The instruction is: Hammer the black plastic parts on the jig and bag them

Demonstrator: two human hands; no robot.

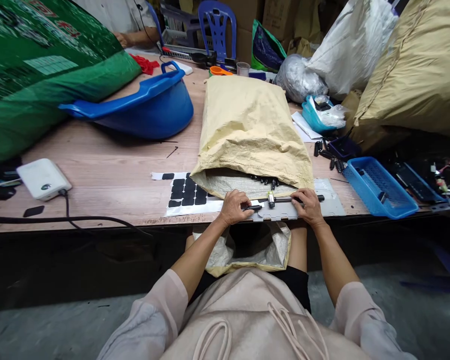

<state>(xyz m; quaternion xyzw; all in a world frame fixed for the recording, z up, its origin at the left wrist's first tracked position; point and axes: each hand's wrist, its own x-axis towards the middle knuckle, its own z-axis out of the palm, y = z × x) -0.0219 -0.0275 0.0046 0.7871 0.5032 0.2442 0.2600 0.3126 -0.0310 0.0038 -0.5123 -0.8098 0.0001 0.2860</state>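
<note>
- The left hand (235, 207) has its grip closed in a pinch on a short black piece (253, 207), whose free end points right.
- The right hand (308, 206) has its grip curled round a black rod (283, 199); one end shows past the fingers on the right, the other runs left towards the left hand.
- The rod's long axis lies left to right, along the front edge of the table (116, 165); the black piece lies nearly parallel, a little closer to the person.
- Between the hands, at the rod's left end, is a small shiny fitting (271, 200), about midway between the two grips; the black piece's tip is near it. Whether rod and fitting are joined, I cannot tell.
- Both hands work over a grey board (333, 200), just in front of the sack (247, 115), its mouth facing the person with dark parts (264, 180) inside.
- An open bag (243, 267) sits below, on the lap.
</note>
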